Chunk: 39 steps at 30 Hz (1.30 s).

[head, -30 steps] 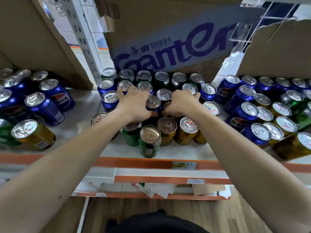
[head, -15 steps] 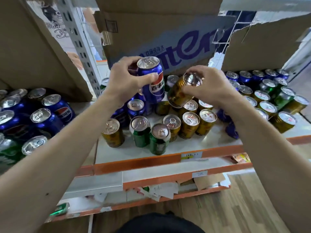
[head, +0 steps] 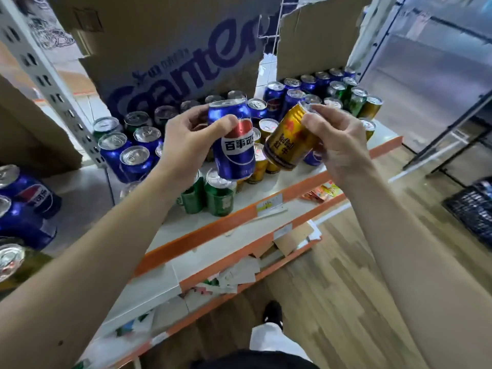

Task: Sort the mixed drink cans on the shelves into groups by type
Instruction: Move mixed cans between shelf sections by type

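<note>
Left hand: the left hand grips a blue cola can around its body, thumb across the front just above the red and white label, the other fingers curled behind; the can is upright and lifted clear of the shelf
Right hand: the right hand grasps a gold energy-drink can at its top end, so the can tilts with its base toward the blue one; the two cans are just beside each other, and contact cannot be told
Why held so: both cans hang in the air above the front middle of the shelf, probably picked out of the mixed cluster so each can go to its own kind
Where the groups lie: blue cans crowd the left part of the shelf, green cans stand at the front edge under the left hand, and more gold cans sit behind the lifted pair; the right rear corner holds a mix of blue and green
Materials: smooth glossy printed metal cylinders with silver pull-tab lids, likely slippery yet rigid enough for a firm squeeze
Shelf: flat pale board with an orange front lip carrying a paper price tag
Backdrop: torn brown cardboard box with large purple lettering stands along the rear edge, matte and creased
</note>
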{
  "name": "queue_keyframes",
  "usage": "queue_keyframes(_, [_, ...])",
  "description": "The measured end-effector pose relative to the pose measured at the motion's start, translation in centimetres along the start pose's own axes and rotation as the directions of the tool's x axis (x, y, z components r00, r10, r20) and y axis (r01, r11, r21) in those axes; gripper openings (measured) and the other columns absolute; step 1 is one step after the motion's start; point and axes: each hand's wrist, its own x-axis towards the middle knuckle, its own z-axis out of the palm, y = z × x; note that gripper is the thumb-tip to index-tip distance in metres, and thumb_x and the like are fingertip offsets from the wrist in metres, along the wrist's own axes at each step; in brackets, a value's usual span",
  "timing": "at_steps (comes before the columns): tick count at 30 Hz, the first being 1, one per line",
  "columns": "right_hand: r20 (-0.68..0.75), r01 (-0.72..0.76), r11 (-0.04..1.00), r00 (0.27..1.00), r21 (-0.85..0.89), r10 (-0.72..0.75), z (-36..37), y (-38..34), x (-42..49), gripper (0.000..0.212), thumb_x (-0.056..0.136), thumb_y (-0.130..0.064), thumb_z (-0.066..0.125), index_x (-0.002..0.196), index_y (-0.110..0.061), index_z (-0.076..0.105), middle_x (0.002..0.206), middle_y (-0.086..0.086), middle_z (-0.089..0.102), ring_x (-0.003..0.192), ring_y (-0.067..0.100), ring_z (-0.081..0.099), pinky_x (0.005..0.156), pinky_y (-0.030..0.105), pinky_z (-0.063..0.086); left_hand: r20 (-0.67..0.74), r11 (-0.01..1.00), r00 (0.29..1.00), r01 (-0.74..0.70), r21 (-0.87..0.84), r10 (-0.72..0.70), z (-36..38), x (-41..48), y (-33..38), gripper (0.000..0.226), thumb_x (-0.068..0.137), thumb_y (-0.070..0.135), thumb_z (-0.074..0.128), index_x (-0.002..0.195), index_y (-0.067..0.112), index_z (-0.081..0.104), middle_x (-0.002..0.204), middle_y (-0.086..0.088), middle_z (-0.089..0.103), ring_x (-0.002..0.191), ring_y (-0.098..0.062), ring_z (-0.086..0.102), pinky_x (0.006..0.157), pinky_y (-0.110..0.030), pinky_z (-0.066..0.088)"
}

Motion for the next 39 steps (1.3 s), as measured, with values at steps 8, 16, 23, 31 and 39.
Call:
queue_keyframes(8, [-0.045,-0.055,0.977,0.997,0.206,0.065,-5.4,1.1,-1.8,0.032,0.075,-0.025,0.078,0.105,-0.015,0.071,0.098,0.007,0.067,0.093,0.022,0.067,0.079,0.043,0.058,0.158,0.989,0.985,0.089,-0.12,-0.07,4.4,-0.1,-1.3,0.037,0.08,0.028,0.071,0.105,0.001,0.069,0.088,-0.008,0.071,0.082,-0.026,0.066,0.077,-0.043,0.05])
queue_keyframes(16, [0.002,-0.029,0.991,1.0,0.13,0.029,-12.7,0.7,1.5,0.034,0.074,-0.023,0.083,0.103,-0.011,0.071,0.092,0.003,0.07,0.084,0.015,0.068,0.073,0.035,0.056,0.156,0.996,0.986,0.068,-0.053,-0.059,12.6,1.6,-1.2,0.038,0.077,0.034,0.075,0.105,0.008,0.07,0.092,-0.007,0.073,0.085,-0.021,0.069,0.076,-0.038,0.054])
queue_keyframes(23, [0.023,-0.009,0.997,1.0,0.072,0.007,-21.5,0.8,5.4,0.039,0.074,-0.024,0.077,0.11,-0.011,0.07,0.096,0.004,0.071,0.089,0.016,0.069,0.073,0.032,0.056,0.13,0.999,0.991,0.036,-0.007,-0.034,21.4,3.8,-1.6,0.031,0.074,0.034,0.077,0.099,0.017,0.071,0.091,-0.002,0.074,0.085,-0.019,0.07,0.077,-0.041,0.056])
queue_keyframes(31, [-0.002,-0.036,0.998,0.999,0.056,0.036,-28.7,1.5,7.7,0.04,0.071,-0.024,0.084,0.107,-0.014,0.071,0.096,0.004,0.073,0.09,0.018,0.07,0.079,0.036,0.056,0.172,0.997,0.985,0.002,0.074,-0.014,29.1,5.4,-3.3,0.019,0.086,0.02,0.075,0.102,0.014,0.068,0.085,0.006,0.073,0.081,-0.01,0.07,0.069,-0.023,0.053])
queue_keyframes(39, [-0.091,-0.052,0.998,0.995,-0.025,0.049,-32.7,3.0,10.3,0.034,0.071,-0.027,0.08,0.104,-0.02,0.073,0.103,0.008,0.074,0.102,0.029,0.07,0.09,0.046,0.057,0.224,0.99,0.974,-0.019,0.14,-0.013,33.5,8.7,-5.2,0.04,0.082,0.012,0.079,0.119,0.009,0.064,0.105,-0.002,0.073,0.094,-0.011,0.071,0.074,-0.02,0.054])
